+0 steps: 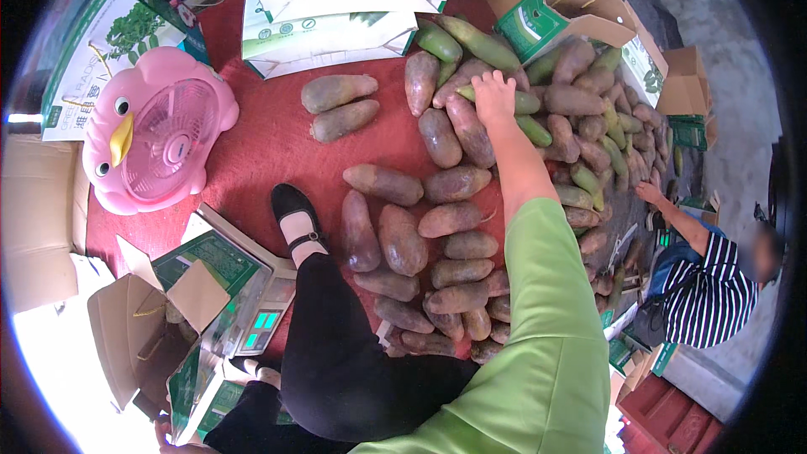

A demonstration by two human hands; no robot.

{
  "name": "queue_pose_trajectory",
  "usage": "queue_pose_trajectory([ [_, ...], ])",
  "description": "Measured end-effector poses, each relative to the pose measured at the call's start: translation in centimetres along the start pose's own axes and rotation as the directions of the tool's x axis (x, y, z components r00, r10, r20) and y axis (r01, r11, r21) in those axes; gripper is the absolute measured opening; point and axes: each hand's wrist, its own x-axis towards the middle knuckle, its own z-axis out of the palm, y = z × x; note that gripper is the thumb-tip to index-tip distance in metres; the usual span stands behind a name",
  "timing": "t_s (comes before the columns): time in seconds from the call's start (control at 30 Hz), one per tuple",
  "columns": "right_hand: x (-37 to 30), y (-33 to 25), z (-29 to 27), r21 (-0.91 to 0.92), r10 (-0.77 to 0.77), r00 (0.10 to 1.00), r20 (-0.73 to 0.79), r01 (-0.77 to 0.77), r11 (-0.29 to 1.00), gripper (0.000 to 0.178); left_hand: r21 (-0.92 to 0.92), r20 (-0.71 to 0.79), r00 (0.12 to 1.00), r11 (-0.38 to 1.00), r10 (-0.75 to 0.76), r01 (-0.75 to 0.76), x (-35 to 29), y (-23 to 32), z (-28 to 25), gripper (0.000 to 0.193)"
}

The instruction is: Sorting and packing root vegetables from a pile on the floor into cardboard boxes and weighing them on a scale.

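Observation:
My right hand (494, 96) reaches over the pile and lies across a green radish (525, 101), its fingers spread. Whether it grips that radish cannot be made out. Around it lie large purplish-brown radishes (441, 136) and a few greener ones (479, 40). At the lower left, my left hand (172, 441) shows only in part, beside an opened green-and-white carton (185, 286); its fingers are mostly hidden. This carton rests on a scale (265, 319) with a lit green display, and something pale lies inside it.
A pink fan (176, 134) with a bird face stands at the left on the red carpet (269, 134). White-and-green cartons (336, 34) stand at the back. An opened carton (572, 17) tilts beside the heap. On the right, another person in a striped top (710, 294) reaches toward the radishes.

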Motion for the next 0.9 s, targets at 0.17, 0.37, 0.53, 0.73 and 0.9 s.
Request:
queue_pose_trajectory([
  [0.17,-1.5,1.5,-1.7,-0.022,-0.038,0.998,-0.057,0.037,0.999,0.029,0.064,-0.035,0.998,0.996,-0.059,0.061,-0.2,0.6,-0.1,0.053],
  [0.37,-4.3,3.1,-4.9,0.266,0.171,0.935,-0.31,-0.087,0.96,0.042,-0.065,0.116,0.956,0.962,0.271,-0.265,-0.4,-2.3,-2.1,0.052],
  [0.53,-6.7,4.0,-8.7,0.813,0.437,0.895,-0.087,-0.189,0.55,0.053,-0.074,0.141,0.985,0.994,0.095,-0.086,-0.5,-4.8,-2.9,0.03],
  [0.73,-8.0,4.4,-11.3,0.97,0.252,0.94,-0.228,0.197,0.142,0.046,-0.149,0.14,0.875,0.884,0.463,-0.444,-1.6,3.2,-2.2,0.029],
  [0.9,-11.8,-3.7,-26.4,0.892,0.039,0.915,-0.402,0.381,0.245,0.049,-0.148,0.244,0.771,0.808,0.588,-0.57,-2.2,3.9,-4.3,0.023],
])
